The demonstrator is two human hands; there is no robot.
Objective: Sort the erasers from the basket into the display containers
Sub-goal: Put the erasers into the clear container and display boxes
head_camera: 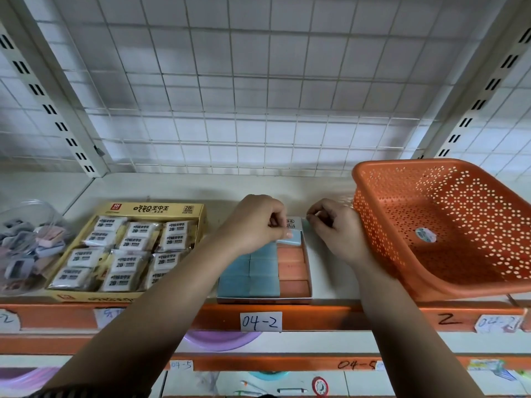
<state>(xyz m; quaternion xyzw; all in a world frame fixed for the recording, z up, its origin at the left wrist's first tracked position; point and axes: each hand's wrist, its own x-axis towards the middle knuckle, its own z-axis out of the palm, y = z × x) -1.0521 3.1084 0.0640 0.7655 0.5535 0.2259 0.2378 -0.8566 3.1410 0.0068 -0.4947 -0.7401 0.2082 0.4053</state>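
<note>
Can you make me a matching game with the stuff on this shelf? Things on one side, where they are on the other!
Things:
1 basket
2 yellow box
3 small box
4 tub

Places:
A far left
B far right
C middle
D between the tub and the small box

Pairs: 1-B, 2-D, 3-C, 4-A
</note>
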